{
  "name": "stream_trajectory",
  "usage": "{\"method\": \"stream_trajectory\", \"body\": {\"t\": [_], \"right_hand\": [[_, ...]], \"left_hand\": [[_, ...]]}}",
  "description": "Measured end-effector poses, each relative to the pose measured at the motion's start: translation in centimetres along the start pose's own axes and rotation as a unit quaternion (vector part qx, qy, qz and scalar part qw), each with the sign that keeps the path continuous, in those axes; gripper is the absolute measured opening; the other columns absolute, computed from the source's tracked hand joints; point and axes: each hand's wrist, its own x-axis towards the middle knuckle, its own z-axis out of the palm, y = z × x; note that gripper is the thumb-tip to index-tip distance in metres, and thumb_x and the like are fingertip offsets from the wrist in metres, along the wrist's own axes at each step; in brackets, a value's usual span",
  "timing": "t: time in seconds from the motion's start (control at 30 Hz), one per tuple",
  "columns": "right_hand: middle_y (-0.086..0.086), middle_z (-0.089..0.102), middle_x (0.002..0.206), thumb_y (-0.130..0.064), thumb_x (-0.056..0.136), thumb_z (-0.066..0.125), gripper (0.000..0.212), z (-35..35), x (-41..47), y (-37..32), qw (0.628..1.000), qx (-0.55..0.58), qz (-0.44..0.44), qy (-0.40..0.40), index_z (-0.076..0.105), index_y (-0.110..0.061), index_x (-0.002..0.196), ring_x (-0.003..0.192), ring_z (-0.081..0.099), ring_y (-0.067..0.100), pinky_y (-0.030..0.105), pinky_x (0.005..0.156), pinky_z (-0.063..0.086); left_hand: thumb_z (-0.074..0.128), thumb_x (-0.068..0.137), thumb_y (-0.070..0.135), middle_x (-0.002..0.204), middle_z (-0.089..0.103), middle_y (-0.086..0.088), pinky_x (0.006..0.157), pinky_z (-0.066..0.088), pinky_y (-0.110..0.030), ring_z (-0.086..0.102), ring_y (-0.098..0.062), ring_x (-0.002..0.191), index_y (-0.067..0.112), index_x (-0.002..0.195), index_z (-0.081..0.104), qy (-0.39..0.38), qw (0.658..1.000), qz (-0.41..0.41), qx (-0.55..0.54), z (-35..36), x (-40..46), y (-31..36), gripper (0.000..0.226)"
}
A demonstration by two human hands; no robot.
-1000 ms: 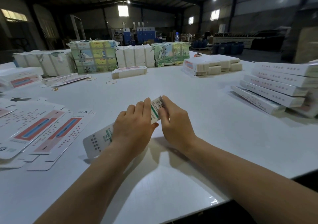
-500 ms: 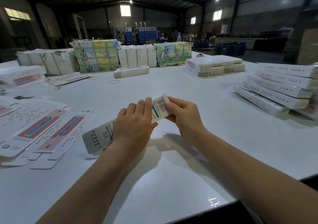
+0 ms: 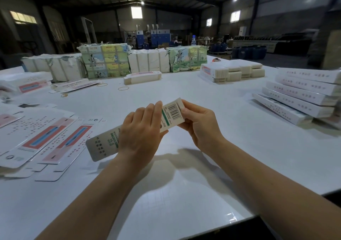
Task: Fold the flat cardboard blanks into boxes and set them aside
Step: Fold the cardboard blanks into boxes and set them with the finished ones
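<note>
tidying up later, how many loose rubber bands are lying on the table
3: one in front of the small box stack, one left of it, one nearer the left edge. More may be hidden.

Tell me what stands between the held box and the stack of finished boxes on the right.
Nothing visible. Both hands, left and right, hold the box above bare table; the stack lies beyond.

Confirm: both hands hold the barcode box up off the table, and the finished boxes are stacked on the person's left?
Not quite. The head view shows the left hand and right hand holding the box, but the stack of finished boxes sits on the person's right. Flat blanks lie on the left.
</note>
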Motion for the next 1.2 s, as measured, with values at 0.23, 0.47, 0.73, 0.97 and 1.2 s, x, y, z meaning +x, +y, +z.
{"method": "stream_trajectory", "body": {"t": [0.23, 0.47, 0.73, 0.97, 1.2], "right_hand": [[0.001, 0.071, 0.091, -0.013, 0.099, 0.043, 0.031, 0.1, -0.5, 1.1, 0.95, -0.26, -0.171, 0.04, 0.07, -0.026, 0.108, 0.092, 0.066, 0.019, 0.036, 0.077, 0.058], [0.0, 0.067, 0.095, -0.022, 0.086, 0.03, 0.044, 0.5, -0.9, 1.2, 0.941, -0.281, -0.187, 0.015, 0.065, -0.024, 0.112, 0.099, 0.063, 0.022, 0.027, 0.077, 0.058], [-0.012, 0.069, 0.07, -0.024, 0.097, 0.053, 0.028, 0.6, -0.4, 1.0, 0.962, -0.203, -0.166, 0.076, 0.072, -0.032, 0.079, 0.075, 0.066, 0.011, 0.02, 0.064, 0.054], [-0.011, 0.065, 0.07, -0.013, 0.095, 0.052, 0.024, 0.2, -0.8, 1.1, 0.892, -0.323, -0.298, 0.108, 0.075, -0.016, 0.089, 0.068, 0.06, -0.012, 0.003, 0.057, 0.043], [-0.002, 0.073, 0.074, -0.01, 0.095, 0.055, 0.025, 0.2, -0.1, -0.2, 0.994, -0.068, -0.066, 0.049, 0.074, -0.02, 0.083, 0.081, 0.068, 0.02, 0.027, 0.071, 0.057]], "left_hand": [[0.082, 0.067, 0.031, 0.102, 0.063, -0.022, 0.065, 0.054, -0.042, 0.062, -0.038, 0.083, -0.007, 0.125, 0.053, -0.012, 1.0, 0.001, -0.018, -0.3, 0.0, 0.5, 0.076], [0.081, 0.069, 0.032, 0.1, 0.063, -0.023, 0.062, 0.055, -0.041, 0.062, -0.038, 0.08, -0.009, 0.126, 0.052, -0.029, 0.999, -0.008, -0.017, -0.7, 0.2, 0.6, 0.075], [0.083, 0.066, 0.035, 0.1, 0.066, -0.021, 0.059, 0.054, -0.038, 0.064, -0.035, 0.076, -0.009, 0.121, 0.057, -0.003, 1.0, 0.014, 0.004, -1.3, 0.2, 0.7, 0.075], [0.084, 0.061, 0.039, 0.098, 0.067, -0.017, 0.055, 0.051, -0.032, 0.064, -0.03, 0.071, -0.006, 0.12, 0.059, 0.007, 1.0, 0.008, 0.016, -1.4, 0.2, 1.4, 0.078], [0.084, 0.064, 0.035, 0.103, 0.067, -0.02, 0.062, 0.055, -0.036, 0.065, -0.033, 0.078, -0.006, 0.121, 0.058, 0.042, 0.999, 0.031, 0.01, -1.3, 0.2, 0.2, 0.074]]}}
